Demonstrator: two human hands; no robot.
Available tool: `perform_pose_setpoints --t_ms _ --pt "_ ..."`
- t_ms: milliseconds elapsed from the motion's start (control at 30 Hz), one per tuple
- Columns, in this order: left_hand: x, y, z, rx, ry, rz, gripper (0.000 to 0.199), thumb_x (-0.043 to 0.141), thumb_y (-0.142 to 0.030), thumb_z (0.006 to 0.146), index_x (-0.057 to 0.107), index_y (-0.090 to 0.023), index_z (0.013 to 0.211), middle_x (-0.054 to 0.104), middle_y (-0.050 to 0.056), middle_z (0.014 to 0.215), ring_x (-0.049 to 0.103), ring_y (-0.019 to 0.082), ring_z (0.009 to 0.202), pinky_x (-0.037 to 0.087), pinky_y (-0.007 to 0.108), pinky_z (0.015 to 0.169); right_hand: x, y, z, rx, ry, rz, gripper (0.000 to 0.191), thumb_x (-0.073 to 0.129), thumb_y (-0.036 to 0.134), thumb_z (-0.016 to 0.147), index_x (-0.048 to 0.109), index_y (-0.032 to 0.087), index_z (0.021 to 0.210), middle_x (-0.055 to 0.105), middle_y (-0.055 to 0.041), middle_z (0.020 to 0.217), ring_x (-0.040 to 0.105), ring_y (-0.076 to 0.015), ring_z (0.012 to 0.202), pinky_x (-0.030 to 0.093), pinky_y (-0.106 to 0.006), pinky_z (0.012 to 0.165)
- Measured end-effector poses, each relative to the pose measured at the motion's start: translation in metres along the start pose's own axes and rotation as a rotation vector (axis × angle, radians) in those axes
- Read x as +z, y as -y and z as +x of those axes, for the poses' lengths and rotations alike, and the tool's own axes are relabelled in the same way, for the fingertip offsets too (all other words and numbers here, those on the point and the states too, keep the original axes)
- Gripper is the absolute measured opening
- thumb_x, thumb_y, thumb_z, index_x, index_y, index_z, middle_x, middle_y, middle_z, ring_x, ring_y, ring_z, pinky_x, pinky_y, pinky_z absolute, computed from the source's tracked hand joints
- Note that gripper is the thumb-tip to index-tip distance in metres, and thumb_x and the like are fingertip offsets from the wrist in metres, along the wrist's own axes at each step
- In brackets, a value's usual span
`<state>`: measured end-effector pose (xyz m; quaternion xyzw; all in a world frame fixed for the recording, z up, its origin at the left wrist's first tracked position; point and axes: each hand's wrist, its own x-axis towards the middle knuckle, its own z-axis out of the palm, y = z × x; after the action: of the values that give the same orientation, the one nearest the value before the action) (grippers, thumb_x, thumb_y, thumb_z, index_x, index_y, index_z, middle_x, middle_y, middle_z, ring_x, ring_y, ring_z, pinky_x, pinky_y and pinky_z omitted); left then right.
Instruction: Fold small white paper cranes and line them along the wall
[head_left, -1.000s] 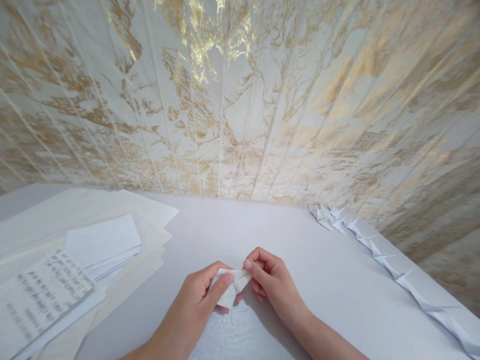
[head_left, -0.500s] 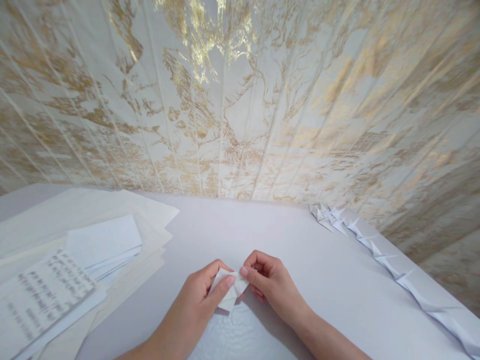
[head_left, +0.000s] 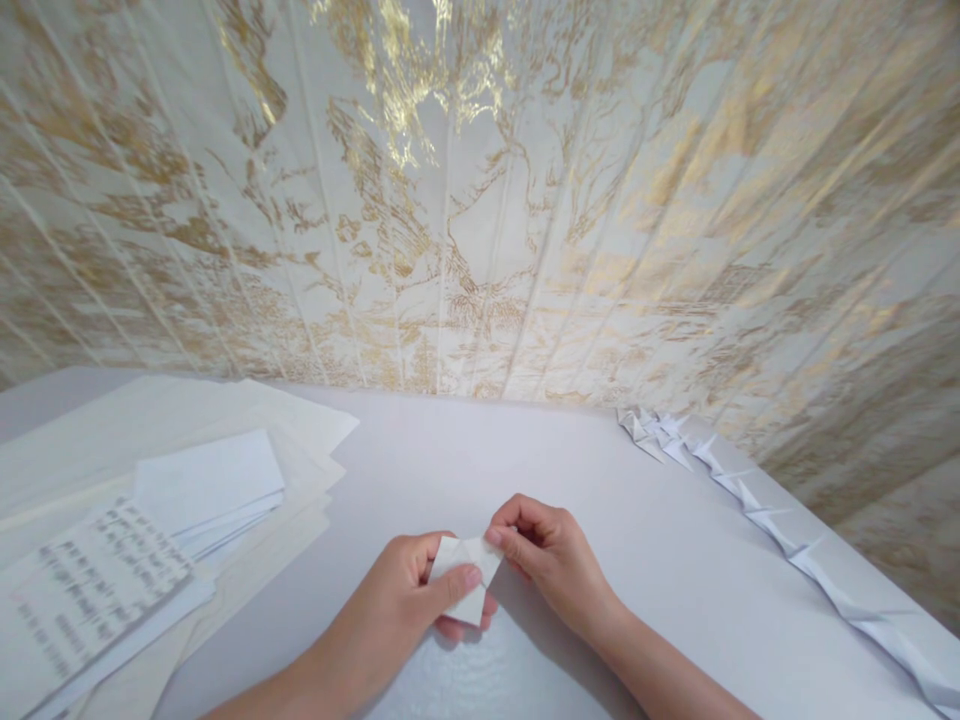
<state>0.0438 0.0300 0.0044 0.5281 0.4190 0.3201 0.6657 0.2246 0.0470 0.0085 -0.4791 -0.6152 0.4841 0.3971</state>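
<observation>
Folded paper (head_left: 459, 552) sits in fingers (head_left: 456, 588), well off tabletop's far edge (head_left: 480, 404).

Single view, worn on head; looks forward and down across white table (head_left: 465, 460) from close above. Left hand (head_left: 409, 588) and right hand (head_left: 553, 553) between 5 and 7 o'clock; gold-patterned backdrop (head_left: 450, 210) fills 10 through 2 o'clock.

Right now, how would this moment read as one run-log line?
left hand: holds folded paper, thumb on top | right hand: pinches its upper right corner | table: piled papers left, row of folded pieces right
</observation>
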Motion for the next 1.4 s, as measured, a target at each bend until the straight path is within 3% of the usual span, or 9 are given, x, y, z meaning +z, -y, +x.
perform_pose_setpoints --t_ms 100,367,500,600,933,1067,1200,1400 --pt "-0.001 -0.002 0.000 -0.007 0.032 -0.050 0.041 0.068 -0.051 0.080 0.066 -0.011 0.082 0.077 0.012 0.072 0.069 0.019 0.061 0.045 0.024 0.053 -0.001 -0.001 0.003 0.018 0.005 0.046 0.028 0.065 0.043 0.081 0.061 0.017 0.070 0.040 0.0084 0.047 0.033 -0.0079 0.044 0.025 -0.021 0.044" --pt "-0.003 0.004 0.003 0.002 -0.038 -0.141 0.042 0.073 -0.054 0.073 0.059 -0.015 0.071 0.075 0.009 0.062 0.066 0.017 0.052 0.043 0.023 0.048 -0.006 -0.005 0.006 -0.035 -0.112 0.268 0.042 0.061 0.059 0.085 0.059 0.017 0.081 0.041 0.0092 0.050 0.035 -0.0073 0.043 0.035 -0.019 0.041" --pt "-0.003 0.003 0.003 0.023 -0.033 -0.113 0.043 0.072 -0.055 0.075 0.063 -0.013 0.075 0.075 0.009 0.064 0.067 0.018 0.055 0.044 0.023 0.049 0.007 -0.006 0.000 0.047 0.110 0.270 0.045 0.072 0.059 0.077 0.055 0.017 0.079 0.048 0.0076 0.054 0.039 -0.0058 0.043 0.029 -0.017 0.039" --pt "-0.003 0.002 0.002 0.036 0.002 -0.059 0.045 0.071 -0.055 0.078 0.069 -0.011 0.082 0.074 0.008 0.066 0.067 0.018 0.060 0.045 0.022 0.051 0.017 -0.004 -0.003 0.089 0.178 0.302 0.046 0.078 0.054 0.072 0.051 0.018 0.077 0.055 0.0057 0.054 0.047 -0.0069 0.043 0.030 -0.017 0.040" --pt "-0.001 0.002 0.002 0.020 0.014 -0.034 0.055 0.070 -0.062 0.075 0.072 -0.009 0.087 0.077 0.012 0.074 0.069 0.020 0.065 0.047 0.023 0.054 0.012 -0.002 -0.004 0.102 0.016 0.184 0.052 0.073 0.065 0.071 0.056 0.016 0.067 0.043 0.0087 0.044 0.031 -0.0045 0.039 0.021 -0.018 0.038" --pt "-0.001 -0.004 0.001 0.001 -0.021 -0.053 0.056 0.070 -0.063 0.074 0.071 -0.010 0.091 0.077 0.012 0.075 0.071 0.021 0.065 0.048 0.024 0.053 0.012 0.001 -0.004 0.068 0.021 0.212 0.049 0.072 0.062 0.074 0.061 0.015 0.075 0.046 0.0074 0.049 0.036 -0.0059 0.042 0.026 -0.019 0.041" --pt "-0.001 -0.011 -0.001 -0.005 -0.045 -0.056 0.062 0.054 -0.070 0.082 0.073 -0.011 0.089 0.076 0.012 0.077 0.072 0.023 0.070 0.051 0.024 0.052 0.013 0.004 -0.006 0.030 0.087 0.269 0.044 0.068 0.058 0.081 0.061 0.015 0.084 0.052 0.0052 0.053 0.042 -0.0082 0.046 0.032 -0.021 0.047" --pt "0.001 -0.008 0.000 0.000 -0.046 -0.045 0.064 0.054 -0.071 0.082 0.074 -0.010 0.082 0.073 0.010 0.071 0.068 0.020 0.064 0.048 0.023 0.050 0.016 0.004 -0.008 0.021 0.067 0.266 0.040 0.064 0.055 0.084 0.060 0.015 0.081 0.052 0.0047 0.052 0.047 -0.0097 0.047 0.032 -0.022 0.048"
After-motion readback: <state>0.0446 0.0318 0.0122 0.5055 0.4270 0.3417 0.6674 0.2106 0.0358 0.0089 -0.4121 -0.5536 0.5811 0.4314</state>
